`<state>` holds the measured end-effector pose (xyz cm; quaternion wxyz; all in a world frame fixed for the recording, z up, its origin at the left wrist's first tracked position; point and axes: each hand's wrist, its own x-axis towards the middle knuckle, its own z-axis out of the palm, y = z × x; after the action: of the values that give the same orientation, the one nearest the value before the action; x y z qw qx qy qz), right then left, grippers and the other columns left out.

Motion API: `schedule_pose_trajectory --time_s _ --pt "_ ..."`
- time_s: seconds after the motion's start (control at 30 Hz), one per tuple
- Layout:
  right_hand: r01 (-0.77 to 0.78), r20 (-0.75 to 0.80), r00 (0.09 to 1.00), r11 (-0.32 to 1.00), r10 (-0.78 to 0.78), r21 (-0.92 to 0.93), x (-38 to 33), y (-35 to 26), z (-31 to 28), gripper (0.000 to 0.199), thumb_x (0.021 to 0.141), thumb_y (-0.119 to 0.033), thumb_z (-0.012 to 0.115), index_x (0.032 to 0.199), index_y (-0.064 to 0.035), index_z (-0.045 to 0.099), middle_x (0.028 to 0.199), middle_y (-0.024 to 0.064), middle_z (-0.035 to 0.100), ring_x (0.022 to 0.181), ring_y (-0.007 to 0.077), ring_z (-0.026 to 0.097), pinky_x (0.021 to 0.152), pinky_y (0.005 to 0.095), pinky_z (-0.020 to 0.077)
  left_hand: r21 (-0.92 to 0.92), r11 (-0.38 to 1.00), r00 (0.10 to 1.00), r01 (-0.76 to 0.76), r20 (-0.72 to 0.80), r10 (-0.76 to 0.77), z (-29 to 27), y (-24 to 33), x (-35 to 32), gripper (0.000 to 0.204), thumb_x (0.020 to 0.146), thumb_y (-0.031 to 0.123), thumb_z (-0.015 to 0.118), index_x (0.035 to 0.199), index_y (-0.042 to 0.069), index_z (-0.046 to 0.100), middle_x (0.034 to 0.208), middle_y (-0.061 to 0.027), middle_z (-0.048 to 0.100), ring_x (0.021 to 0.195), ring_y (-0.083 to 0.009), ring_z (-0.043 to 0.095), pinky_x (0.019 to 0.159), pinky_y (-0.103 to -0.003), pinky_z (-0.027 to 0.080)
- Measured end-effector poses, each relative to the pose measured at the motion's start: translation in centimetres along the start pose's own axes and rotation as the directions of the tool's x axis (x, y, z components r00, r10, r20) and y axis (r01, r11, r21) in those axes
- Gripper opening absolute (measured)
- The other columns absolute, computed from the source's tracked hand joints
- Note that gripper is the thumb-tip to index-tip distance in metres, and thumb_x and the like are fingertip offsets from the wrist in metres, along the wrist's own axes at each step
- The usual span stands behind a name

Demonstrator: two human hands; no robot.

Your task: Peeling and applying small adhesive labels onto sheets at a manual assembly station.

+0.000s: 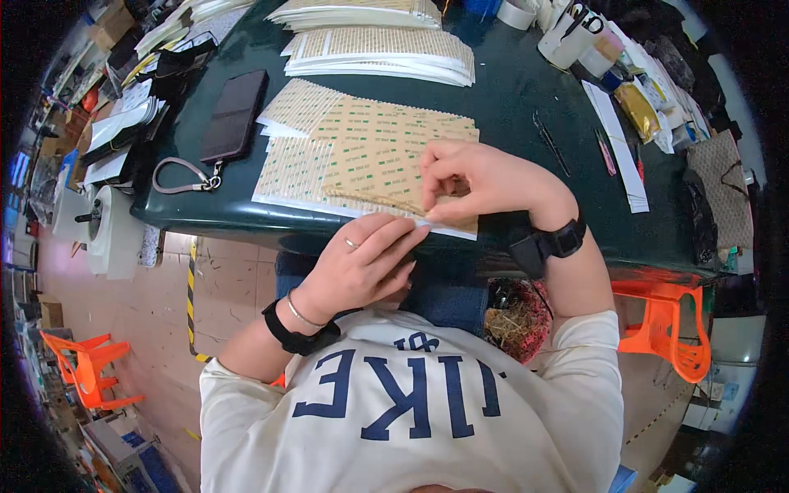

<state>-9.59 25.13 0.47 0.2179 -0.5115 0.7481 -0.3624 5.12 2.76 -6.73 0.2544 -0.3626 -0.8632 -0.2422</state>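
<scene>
Tan adhesive sheets [362, 144] with a fine green print lie fanned out on a dark green table [509, 99]. My right hand [472, 181] pinches the near edge of the top sheet, fingers curled. My left hand [362, 263], with a ring and a bracelet, holds the white backing edge [423, 223] of the same sheet at the table's front rim, fingertips meeting the right hand's. Both wrists wear black straps.
Two more stacks of sheets [386, 53] lie further back. A black phone [234, 115] with a grey wrist loop sits at the left. A white cup with scissors [571, 33], pens and white strips [612, 140] lie at the right. Orange stools [670, 324] stand below the table.
</scene>
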Motion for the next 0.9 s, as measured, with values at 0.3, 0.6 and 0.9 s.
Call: schedule_pose_trajectory --time_s 0.3,0.6,0.9 --pt "-0.081 0.031 0.996 0.996 0.080 0.046 -0.1 -0.3 0.4 0.012 0.086 -0.014 0.076 0.090 -0.0035 0.071 0.101 0.0021 0.055 0.079 0.0115 0.055 0.070 0.0255 0.0466 0.001 0.996 0.996 -0.084 0.031 0.084 1.9 0.4 1.3 0.058 0.078 0.011 0.078 0.134 0.003 0.065 0.134 -0.0103 0.058 0.116 -0.0292 0.063 0.098 -0.041 0.055" --pt "-0.123 -0.018 0.992 0.992 0.124 0.042 -0.1 0.0 0.2 0.010 0.084 -0.010 0.074 0.086 -0.0023 0.069 0.101 0.0025 0.057 0.078 0.0119 0.057 0.071 0.0258 0.0492 -0.051 0.997 0.998 -0.059 -0.001 0.059 2.1 0.7 1.3 0.057 0.078 0.013 0.079 0.133 0.005 0.065 0.131 -0.0100 0.060 0.118 -0.0289 0.062 0.098 -0.041 0.054" --pt "-0.057 -0.043 0.997 0.998 0.058 0.017 0.0 0.7 -0.2 0.010 0.085 -0.010 0.073 0.087 -0.0019 0.067 0.102 0.0036 0.057 0.080 0.0131 0.059 0.073 0.0263 0.0504 -0.042 0.999 1.000 0.015 -0.020 -0.016 1.9 1.2 1.3 0.055 0.079 0.015 0.079 0.133 0.010 0.067 0.132 -0.0099 0.060 0.115 -0.0285 0.062 0.099 -0.042 0.053"
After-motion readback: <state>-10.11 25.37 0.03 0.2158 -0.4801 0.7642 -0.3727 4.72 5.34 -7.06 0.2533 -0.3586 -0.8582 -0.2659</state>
